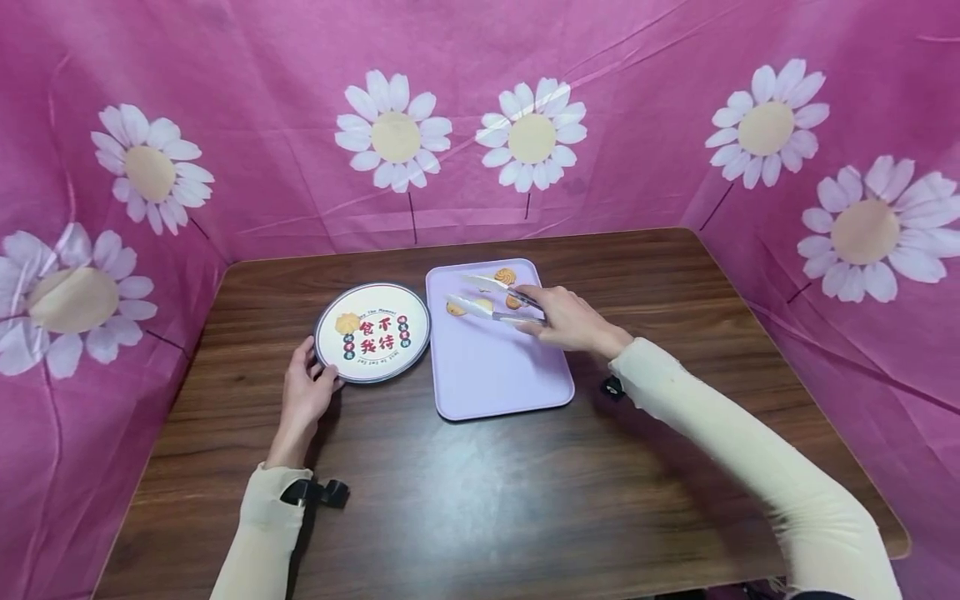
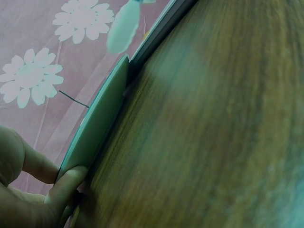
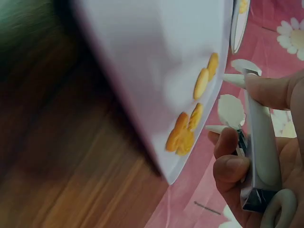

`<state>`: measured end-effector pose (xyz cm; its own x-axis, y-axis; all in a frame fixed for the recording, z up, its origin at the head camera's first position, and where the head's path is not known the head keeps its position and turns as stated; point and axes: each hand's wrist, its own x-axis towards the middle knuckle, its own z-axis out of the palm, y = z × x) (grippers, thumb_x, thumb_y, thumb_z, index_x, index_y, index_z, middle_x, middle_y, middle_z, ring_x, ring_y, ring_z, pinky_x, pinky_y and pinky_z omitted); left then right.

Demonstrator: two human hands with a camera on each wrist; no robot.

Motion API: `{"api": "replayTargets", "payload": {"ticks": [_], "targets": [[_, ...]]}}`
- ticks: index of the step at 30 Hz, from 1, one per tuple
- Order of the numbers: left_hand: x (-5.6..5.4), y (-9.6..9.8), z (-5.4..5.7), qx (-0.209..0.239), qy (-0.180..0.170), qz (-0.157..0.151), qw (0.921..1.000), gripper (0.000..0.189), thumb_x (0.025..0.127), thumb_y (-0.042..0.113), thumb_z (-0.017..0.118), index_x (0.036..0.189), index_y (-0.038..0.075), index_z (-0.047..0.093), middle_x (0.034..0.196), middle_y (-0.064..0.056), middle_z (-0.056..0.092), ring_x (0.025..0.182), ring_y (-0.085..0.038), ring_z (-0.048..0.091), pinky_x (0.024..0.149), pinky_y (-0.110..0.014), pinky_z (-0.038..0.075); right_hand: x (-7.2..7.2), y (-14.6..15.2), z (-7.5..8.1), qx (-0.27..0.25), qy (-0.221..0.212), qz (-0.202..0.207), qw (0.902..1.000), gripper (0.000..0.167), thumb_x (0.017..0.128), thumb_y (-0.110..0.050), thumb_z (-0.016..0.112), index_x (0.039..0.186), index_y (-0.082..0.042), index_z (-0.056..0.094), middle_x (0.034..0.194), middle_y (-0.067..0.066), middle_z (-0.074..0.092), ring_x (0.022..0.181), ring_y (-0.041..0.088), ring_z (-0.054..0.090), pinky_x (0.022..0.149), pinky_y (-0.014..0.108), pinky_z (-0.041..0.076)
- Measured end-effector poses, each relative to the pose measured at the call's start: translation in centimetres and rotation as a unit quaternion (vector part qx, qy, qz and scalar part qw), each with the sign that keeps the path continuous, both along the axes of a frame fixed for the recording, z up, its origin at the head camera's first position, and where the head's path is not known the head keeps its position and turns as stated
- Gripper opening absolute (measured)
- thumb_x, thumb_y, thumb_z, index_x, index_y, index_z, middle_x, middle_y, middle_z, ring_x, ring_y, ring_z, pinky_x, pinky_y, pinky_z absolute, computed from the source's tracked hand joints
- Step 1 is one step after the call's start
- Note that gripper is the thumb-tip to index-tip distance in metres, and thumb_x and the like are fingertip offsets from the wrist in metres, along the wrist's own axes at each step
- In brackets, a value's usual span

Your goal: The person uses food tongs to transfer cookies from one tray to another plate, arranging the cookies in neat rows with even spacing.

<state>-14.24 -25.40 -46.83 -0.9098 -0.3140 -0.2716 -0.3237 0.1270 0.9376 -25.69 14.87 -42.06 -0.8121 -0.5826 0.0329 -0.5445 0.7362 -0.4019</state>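
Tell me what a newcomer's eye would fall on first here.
Probably the daisy-print magenta cloth, hanging behind and on both sides of the brown wooden table. Then the lilac tray, where the right hand holds tongs above cookies at its far end. Left of it, the left hand grips a round white plate bearing one cookie.

The tray [image 1: 498, 375] is lilac, the cookies [image 1: 505, 276] golden, the plate [image 1: 375, 298] white, red-lettered.

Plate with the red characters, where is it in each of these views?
Head: plate left of centre, left hand gripping its rim.
Left wrist: plate seen edge-on, slanting up from lower left.
Right wrist: plate cut off at top, right of centre.
Shared landmark: daisy-print pink backdrop.
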Motion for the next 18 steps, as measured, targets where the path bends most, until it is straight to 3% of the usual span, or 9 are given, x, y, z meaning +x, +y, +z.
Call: {"api": "replayTargets", "payload": {"ticks": [4,8,12,18], "targets": [[0.0,-0.1,-0.1,-0.005,-0.005,0.0,1.0,0.073,0.103,-0.005,0.042,0.168,0.008,0.011,0.173,-0.022,0.018,0.152,-0.036,0.039,0.07,0.001,0.054,0.4,1.2,-0.2,0.022,-0.004,-0.005,0.9997,0.066,0.094,-0.034,0.073,0.152,-0.01,0.052,0.096,0.014,0.07,0.078,0.023,0.058,0.067,0.039,0.056],[0.0,-0.1,-0.2,-0.008,-0.014,-0.001,0.9999,0.073,0.104,-0.004,0.043,0.168,0.009,0.01,0.173,-0.02,0.018,0.151,-0.035,0.039,0.071,0.001,0.055,0.7,2.0,-0.3,0.036,-0.009,-0.005,0.9993,0.065,0.094,-0.032,0.074,0.151,-0.008,0.052,0.074,0.002,0.05,0.065,0.017,0.048,0.054,0.029,0.042],[0.0,-0.1,-0.2,-0.004,-0.022,-0.001,0.9998,0.074,0.105,-0.003,0.043,0.169,0.012,0.009,0.174,-0.018,0.018,0.151,-0.033,0.04,0.073,-0.001,0.057,0.8,2.4,-0.2,0.037,-0.016,-0.007,0.9992,0.064,0.094,-0.029,0.074,0.149,-0.004,0.053,0.074,0.0,0.045,0.065,0.016,0.043,0.051,0.027,0.034],[-0.1,-0.1,0.0,-0.009,-0.024,-0.004,0.9997,0.074,0.105,-0.003,0.043,0.169,0.012,0.009,0.174,-0.018,0.016,0.152,-0.032,0.038,0.074,-0.003,0.058,0.9,2.8,-0.1,0.041,-0.016,-0.001,0.999,0.063,0.094,-0.029,0.074,0.148,-0.003,0.054,0.079,0.005,0.055,0.068,0.017,0.046,0.055,0.027,0.037]]}}
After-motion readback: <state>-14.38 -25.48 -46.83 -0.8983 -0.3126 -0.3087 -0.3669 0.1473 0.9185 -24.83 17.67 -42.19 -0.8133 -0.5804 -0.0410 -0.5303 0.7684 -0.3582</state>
